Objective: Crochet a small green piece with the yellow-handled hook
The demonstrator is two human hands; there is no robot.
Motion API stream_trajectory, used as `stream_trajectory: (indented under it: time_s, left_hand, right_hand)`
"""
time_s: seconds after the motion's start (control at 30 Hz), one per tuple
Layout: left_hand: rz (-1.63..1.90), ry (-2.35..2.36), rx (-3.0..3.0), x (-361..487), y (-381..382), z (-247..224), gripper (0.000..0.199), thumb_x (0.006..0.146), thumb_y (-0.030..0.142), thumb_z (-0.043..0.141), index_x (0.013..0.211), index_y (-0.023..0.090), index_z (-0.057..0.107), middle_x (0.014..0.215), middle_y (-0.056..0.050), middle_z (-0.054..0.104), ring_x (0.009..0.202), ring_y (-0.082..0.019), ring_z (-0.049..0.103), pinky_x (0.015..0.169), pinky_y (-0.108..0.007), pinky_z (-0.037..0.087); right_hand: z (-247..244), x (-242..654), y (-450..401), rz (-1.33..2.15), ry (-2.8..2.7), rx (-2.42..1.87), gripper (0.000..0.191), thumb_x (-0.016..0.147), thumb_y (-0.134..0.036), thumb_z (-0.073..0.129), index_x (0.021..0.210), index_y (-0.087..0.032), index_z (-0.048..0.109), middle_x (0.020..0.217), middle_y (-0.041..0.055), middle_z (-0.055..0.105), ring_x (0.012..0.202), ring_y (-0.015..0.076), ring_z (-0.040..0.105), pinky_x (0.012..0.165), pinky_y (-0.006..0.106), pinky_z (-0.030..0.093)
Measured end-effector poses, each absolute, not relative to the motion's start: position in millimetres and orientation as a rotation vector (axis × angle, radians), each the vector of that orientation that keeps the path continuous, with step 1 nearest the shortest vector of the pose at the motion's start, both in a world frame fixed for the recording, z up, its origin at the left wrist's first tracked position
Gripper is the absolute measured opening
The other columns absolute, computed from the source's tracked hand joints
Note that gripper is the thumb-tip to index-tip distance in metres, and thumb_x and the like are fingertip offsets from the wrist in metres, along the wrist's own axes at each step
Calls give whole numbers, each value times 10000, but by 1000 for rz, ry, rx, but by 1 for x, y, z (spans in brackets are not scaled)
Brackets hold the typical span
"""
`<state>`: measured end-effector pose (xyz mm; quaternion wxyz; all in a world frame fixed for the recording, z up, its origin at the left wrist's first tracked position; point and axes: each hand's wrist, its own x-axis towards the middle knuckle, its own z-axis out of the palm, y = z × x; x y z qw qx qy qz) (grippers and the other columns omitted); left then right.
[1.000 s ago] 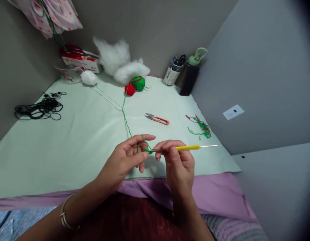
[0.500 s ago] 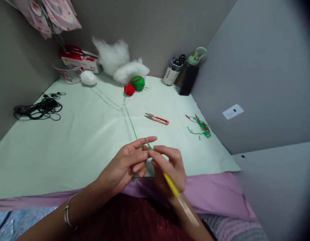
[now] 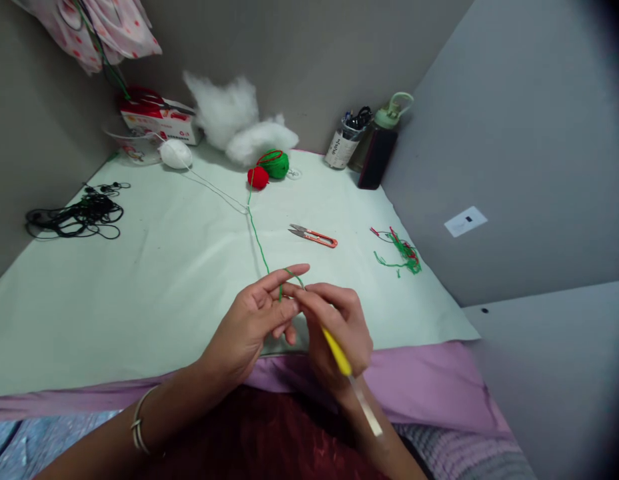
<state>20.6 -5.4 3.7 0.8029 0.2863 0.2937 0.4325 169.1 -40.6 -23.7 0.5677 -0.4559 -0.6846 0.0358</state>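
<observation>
My left hand (image 3: 254,317) pinches green yarn (image 3: 258,241) between thumb and fingers, its index finger stretched out with a strand running over it. From there the yarn trails back across the table to the green yarn ball (image 3: 276,165). In my right hand (image 3: 342,323) is a crochet hook (image 3: 337,350) with a yellow grip, its rear end pointing down toward my wrist. The hook's tip meets the yarn at the left fingertips. Any worked piece there is too small and covered to make out. Thread snips (image 3: 314,237) with orange handles lie beyond my hands.
A red yarn ball (image 3: 258,178), white yarn ball (image 3: 176,154) and fluffy white stuffing (image 3: 227,110) stand at the back. Black cords (image 3: 87,213) lie left, yarn scraps (image 3: 407,255) right. A pen cup (image 3: 342,147), phone (image 3: 377,159) and bottle (image 3: 388,118) stand by the right wall.
The hook has shifted slightly and more of its rear end shows. My left index finger has risen a little, and the green yarn trailing from it hangs slacker and wavier.
</observation>
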Motion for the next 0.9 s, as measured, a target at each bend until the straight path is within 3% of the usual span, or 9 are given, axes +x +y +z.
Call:
stream_trajectory:
  time_s: [0.07, 0.17, 0.27, 0.33, 0.4, 0.53, 0.67, 0.77, 0.9]
  left_hand:
    - [866, 592, 526, 19, -3, 3, 381, 842, 224, 881, 1218, 186, 833, 582, 88, 440, 473, -24, 327, 478, -132, 436]
    - [841, 562, 454, 15, 0, 4, 323, 839, 188, 867, 1159, 146, 851, 590, 99, 375, 493, -24, 236, 469, -118, 405]
    - [890, 565, 490, 14, 0, 5, 326, 820, 169, 874, 1142, 211, 858, 722, 46, 556, 575, -38, 441, 620, -165, 530]
    - [899, 568, 553, 15, -1, 4, 379, 816, 170, 878, 1180, 271, 847, 870, 7, 677, 769, -95, 618, 802, -230, 577]
    - [902, 587, 623, 16, -3, 3, 420, 818, 178, 881, 1217, 302, 835, 933, -6, 722, 930, -136, 664, 921, -251, 544]
    - [908, 641, 690, 16, -3, 1, 418, 825, 204, 881, 1230, 292, 831, 932, -8, 724, 955, -136, 641, 950, -241, 488]
    - [899, 632, 623, 14, -2, 4, 439, 843, 187, 853, 1274, 254, 807, 898, -1, 683, 780, -97, 603, 807, -224, 502]
    - [879, 605, 533, 13, -2, 8, 465, 857, 161, 816, 1319, 203, 781, 751, 43, 569, 544, -34, 398, 580, -184, 411]
    - [796, 547, 460, 11, 0, 9, 447, 819, 151, 786, 1265, 121, 799, 682, 56, 485, 483, -15, 254, 495, -178, 316]
  right_hand:
    - [-24, 172, -41, 41, -1627, -1063, 360, 975, -88, 679, 1248, -304, 772, 1114, 74, 771, 984, 218, 740, 783, 365, 635]
    - [-20, 173, -39, 340, -1362, -1006, 285, 1018, -106, 614, 1134, -292, 797, 948, 29, 756, 832, 171, 700, 717, 324, 588]
    - [-16, 171, -34, 694, -1115, -884, 231, 1048, -184, 602, 1038, -291, 807, 898, 6, 731, 708, 130, 641, 638, 291, 535]
    - [-16, 168, -32, 782, -1101, -864, 188, 1037, -216, 641, 1021, -287, 814, 936, 16, 752, 796, 148, 678, 684, 297, 551]
    - [-18, 167, -32, 775, -1128, -887, 170, 1025, -217, 667, 1022, -287, 822, 972, 26, 780, 885, 167, 699, 732, 307, 563]
    - [-20, 168, -33, 835, -1110, -877, 193, 1038, -219, 651, 1048, -302, 825, 979, 16, 793, 794, 141, 674, 696, 294, 543]
    - [-19, 170, -32, 891, -1080, -840, 166, 1034, -254, 665, 1032, -289, 828, 978, 20, 777, 783, 136, 668, 698, 289, 541]
    - [-17, 170, -31, 917, -1028, -822, 146, 1019, -295, 689, 986, -270, 828, 931, 24, 763, 752, 134, 661, 687, 280, 546]
    - [-15, 174, -27, 1034, -920, -819, 159, 984, -347, 722, 908, -231, 799, 793, 13, 712, 656, 124, 625, 609, 252, 533]
